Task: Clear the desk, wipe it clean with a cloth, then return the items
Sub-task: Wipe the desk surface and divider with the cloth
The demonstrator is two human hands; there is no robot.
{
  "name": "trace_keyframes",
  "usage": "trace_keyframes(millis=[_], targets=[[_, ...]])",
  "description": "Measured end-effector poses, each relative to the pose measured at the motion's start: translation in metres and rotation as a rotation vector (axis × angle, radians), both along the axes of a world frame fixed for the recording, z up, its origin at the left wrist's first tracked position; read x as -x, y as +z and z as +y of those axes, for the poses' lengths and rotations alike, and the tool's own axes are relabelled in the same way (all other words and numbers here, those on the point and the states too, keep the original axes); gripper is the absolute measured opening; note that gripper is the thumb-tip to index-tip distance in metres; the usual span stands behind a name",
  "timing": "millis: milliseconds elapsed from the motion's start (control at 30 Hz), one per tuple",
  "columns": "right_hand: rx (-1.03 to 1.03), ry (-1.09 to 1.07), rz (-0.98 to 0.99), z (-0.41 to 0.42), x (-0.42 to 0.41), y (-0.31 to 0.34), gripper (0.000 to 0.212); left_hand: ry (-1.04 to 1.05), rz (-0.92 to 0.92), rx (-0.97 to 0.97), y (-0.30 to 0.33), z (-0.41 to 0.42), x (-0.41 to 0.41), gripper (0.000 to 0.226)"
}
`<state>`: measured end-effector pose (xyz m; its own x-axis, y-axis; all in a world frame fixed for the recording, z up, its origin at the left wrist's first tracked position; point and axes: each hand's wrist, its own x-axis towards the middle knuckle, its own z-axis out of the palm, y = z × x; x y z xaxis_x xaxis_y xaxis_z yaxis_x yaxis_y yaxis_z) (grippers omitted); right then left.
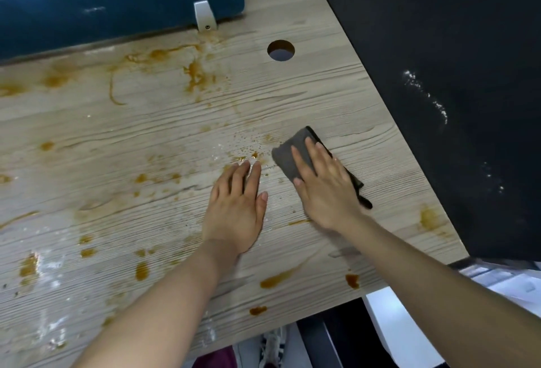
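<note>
2 bare forearms reach in from the lower edge, no sleeves, watch or rings visible. The left hand (pixel 234 209) and right hand (pixel 325 189) show short, unpainted nails on the fingers (pixel 301 159).

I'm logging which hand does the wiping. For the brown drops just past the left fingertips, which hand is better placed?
Probably the right hand. It already lies flat on the cloth, whose edge sits right beside those drops. The left hand rests flat on the desk with nothing under it.
</note>
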<state>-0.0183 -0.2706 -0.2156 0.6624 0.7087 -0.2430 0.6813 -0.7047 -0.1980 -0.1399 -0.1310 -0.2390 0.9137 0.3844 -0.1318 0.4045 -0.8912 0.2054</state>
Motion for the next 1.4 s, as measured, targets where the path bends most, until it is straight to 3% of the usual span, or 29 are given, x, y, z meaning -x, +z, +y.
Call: trace_keyframes(millis=[133,333,600,900,1167,1400], targets=[[0.013,0.024,-0.001,0.006,-0.030,-0.001,0.056,-0.001,0.019,0.018,0.000,0.000,-0.001,0.065],[0.057,-0.167,0.005,0.053,-0.095,-0.006,0.057,-0.002,0.013,-0.011,-0.002,0.001,-0.001,0.062],[-0.012,-0.019,0.006,0.027,0.006,-0.004,0.058,-0.006,0.020,0.016,0.000,0.000,0.000,0.066],[0.034,-0.078,-0.004,0.082,-0.079,-0.011,0.056,-0.001,0.009,-0.013,-0.002,0.001,0.000,0.060],[-0.032,0.030,-0.028,0.029,0.002,-0.007,0.057,0.003,-0.022,-0.014,-0.005,0.001,0.000,0.059],[-0.011,-0.036,-0.018,0.059,-0.043,-0.009,0.056,-0.003,-0.015,-0.018,-0.005,0.002,-0.001,0.060]])
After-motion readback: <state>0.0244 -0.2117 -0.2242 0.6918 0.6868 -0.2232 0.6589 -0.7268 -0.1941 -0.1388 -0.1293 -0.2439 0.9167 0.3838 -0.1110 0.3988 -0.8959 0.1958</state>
